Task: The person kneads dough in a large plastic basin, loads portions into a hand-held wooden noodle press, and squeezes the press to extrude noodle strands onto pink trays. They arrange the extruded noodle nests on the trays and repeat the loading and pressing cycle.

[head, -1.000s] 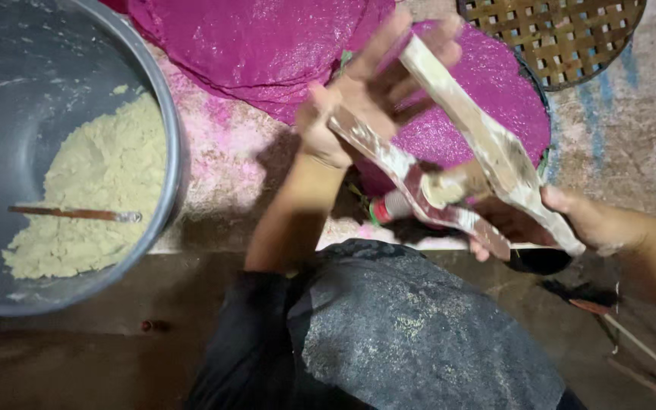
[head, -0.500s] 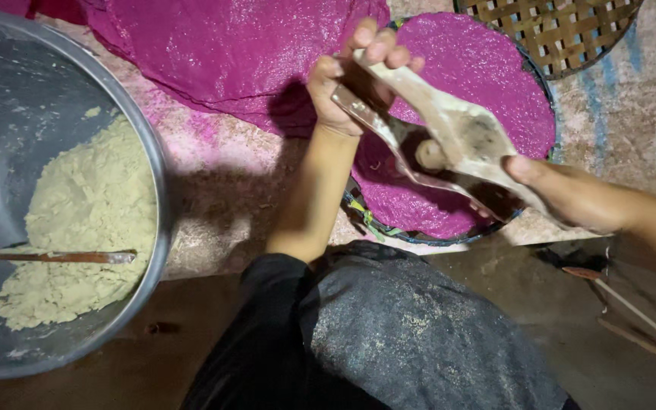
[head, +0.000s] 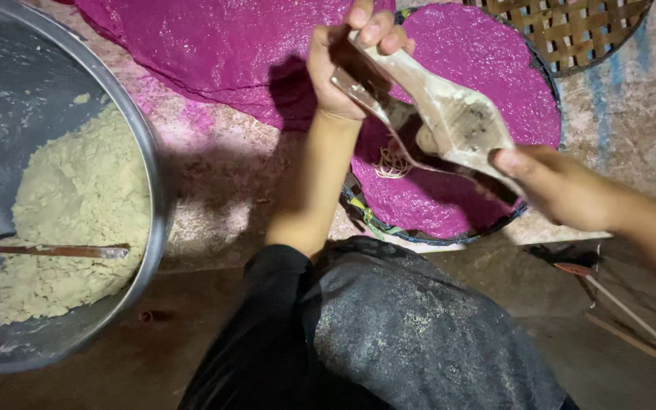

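Big grey basin at 9 o'clock w/ pale dough & a stick lying across it. Pink cloth at 12. Woven lattice tray at 1–2. Thin sticks on floor at 4.
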The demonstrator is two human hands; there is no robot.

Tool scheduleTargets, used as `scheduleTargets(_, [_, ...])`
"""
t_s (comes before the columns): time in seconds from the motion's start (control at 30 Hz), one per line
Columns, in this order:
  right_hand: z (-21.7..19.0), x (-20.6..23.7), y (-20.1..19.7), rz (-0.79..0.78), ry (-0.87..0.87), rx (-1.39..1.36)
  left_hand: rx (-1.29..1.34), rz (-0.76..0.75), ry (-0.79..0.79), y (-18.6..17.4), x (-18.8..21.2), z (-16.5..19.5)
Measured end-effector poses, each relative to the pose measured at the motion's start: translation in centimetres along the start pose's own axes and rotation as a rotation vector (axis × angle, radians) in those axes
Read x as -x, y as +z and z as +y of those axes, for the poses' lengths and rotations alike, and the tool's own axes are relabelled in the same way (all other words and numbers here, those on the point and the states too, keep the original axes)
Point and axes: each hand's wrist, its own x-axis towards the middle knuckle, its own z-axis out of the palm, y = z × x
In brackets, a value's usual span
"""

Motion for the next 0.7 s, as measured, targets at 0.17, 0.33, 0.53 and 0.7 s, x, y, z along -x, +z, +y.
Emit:
scheduleTargets(0.17, [0.3, 0.1, 1.4, -0.039, -0.137, -0.167, -0.019, -0.007, -0.004, 0.6, 1.4, 0.8])
scheduleTargets(0.33, [0.8, 0.4, -0.3, 0.085, 0.154, -0.027, -0.033, 0.034, 0.076, 0.0, 0.6, -1.9])
scheduleTargets(0.53, [0.9, -0.6, -0.3, 0.115, -0.079, -0.275, -0.291, 0.174, 0.008, 0.2, -1.7, -0.1])
scheduleTargets(0.7, [2.7, -0.9, 0.2, 0.13, -0.183, -0.374, -0.758, 0.862, -0.704, -1.2, 3.3, 0.5])
